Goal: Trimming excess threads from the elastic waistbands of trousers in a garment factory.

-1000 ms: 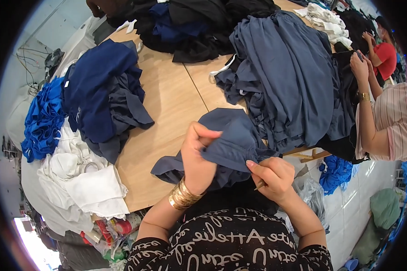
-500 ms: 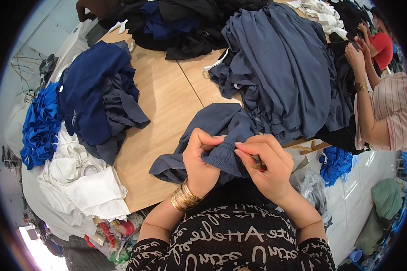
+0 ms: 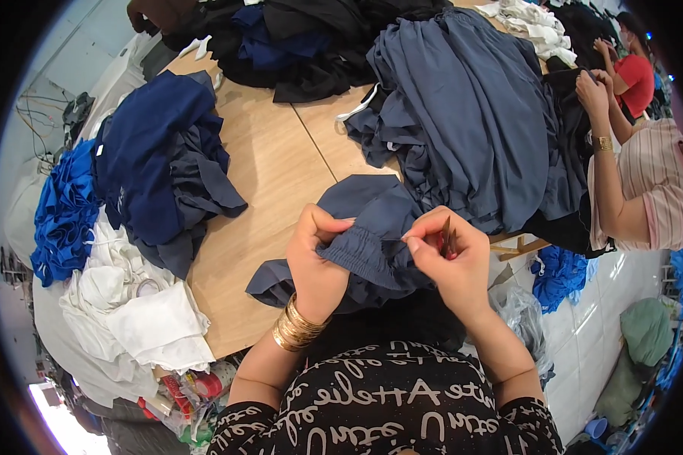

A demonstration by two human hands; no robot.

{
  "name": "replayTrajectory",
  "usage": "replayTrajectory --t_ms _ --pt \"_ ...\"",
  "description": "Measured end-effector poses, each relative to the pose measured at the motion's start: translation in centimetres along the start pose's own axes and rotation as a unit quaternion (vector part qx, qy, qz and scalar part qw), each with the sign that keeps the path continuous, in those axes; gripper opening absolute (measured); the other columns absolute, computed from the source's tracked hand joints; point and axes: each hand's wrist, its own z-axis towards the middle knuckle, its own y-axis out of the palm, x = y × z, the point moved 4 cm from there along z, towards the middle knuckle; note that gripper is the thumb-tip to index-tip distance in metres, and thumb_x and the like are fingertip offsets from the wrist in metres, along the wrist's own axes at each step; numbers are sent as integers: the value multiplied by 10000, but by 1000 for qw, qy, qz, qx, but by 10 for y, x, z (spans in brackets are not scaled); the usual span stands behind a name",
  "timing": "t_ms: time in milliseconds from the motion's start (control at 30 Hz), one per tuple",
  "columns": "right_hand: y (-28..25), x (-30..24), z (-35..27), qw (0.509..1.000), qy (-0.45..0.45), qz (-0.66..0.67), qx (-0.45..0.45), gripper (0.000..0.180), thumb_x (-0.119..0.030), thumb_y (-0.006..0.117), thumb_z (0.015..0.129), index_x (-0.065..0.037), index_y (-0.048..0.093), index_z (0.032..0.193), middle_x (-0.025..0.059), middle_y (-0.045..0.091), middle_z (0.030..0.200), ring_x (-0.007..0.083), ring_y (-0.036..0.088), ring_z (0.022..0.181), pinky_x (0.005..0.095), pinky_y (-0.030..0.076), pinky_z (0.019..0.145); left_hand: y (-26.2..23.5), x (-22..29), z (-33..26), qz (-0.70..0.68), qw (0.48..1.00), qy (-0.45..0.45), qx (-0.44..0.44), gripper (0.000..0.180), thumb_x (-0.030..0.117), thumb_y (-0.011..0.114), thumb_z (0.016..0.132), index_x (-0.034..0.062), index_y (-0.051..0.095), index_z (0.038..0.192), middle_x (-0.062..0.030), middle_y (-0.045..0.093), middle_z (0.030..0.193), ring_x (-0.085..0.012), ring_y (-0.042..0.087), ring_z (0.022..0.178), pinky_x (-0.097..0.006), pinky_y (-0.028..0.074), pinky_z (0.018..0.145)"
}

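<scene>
Head view: wooden table point(image 3: 281, 163) heaped with garments, white tiled floor point(image 3: 584, 334) beside.

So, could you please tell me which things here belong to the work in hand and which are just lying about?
In hand: slate-blue gathered-waist cloth garment, left hand, right hand, small dark tool.
Lying about: large slate-blue fabric heap, navy clothes pile, white cloths.

Counter point(image 3: 277, 163): light wood top, a seam running across it, bare in the middle. On it: navy and dark grey garment heap point(image 3: 163, 163) at left edge; large slate-blue gathered fabric pile point(image 3: 470, 106) at right; black and dark blue clothing heap point(image 3: 296, 34) at far end; small slate-blue garment with elastic waistband point(image 3: 364, 220) at near edge; white cloths point(image 3: 531, 19) at far right corner.
</scene>
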Motion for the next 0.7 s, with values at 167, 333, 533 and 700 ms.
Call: replayTrajectory --t_ms 167,333,533,700 --pt "4 -7 0 986 39 159 -36 36 9 523 853 -11 535 881 53 608 831 1 373 488 153 298 466 3 -1 1 1 1000 -2 -10 207 -9 674 770 24 477 824 1 542 732 -53 556 691 -191 435 626" --pt "18 -1 3 976 62 163 -128 34 -26 478 903 -11 505 918 19 515 672 14 331 425 167 264 389 5 -5 0 -7 999 -15 -51 197 8 677 789 21 485 830 -24 586 757 -53 561 698 -190 443 620" --pt "-10 22 -3 996 44 -51 -62 94 -36 555 885 -30 583 975 -26 526 730 29 451 585 174 359 531 -40 -11 23 5 998 21 54 191 -3 663 789 18 473 804 -4 532 716 -46 508 647 -186 412 584" --pt "16 -13 -4 930 -257 -263 -10 261 -34 687 773 -47 615 1024 68 571 789 168 557 588 231 455 514 -24 2 20 62 997 35 15 226 -1 688 769 17 467 813 4 521 710 -41 507 648 -182 409 573"
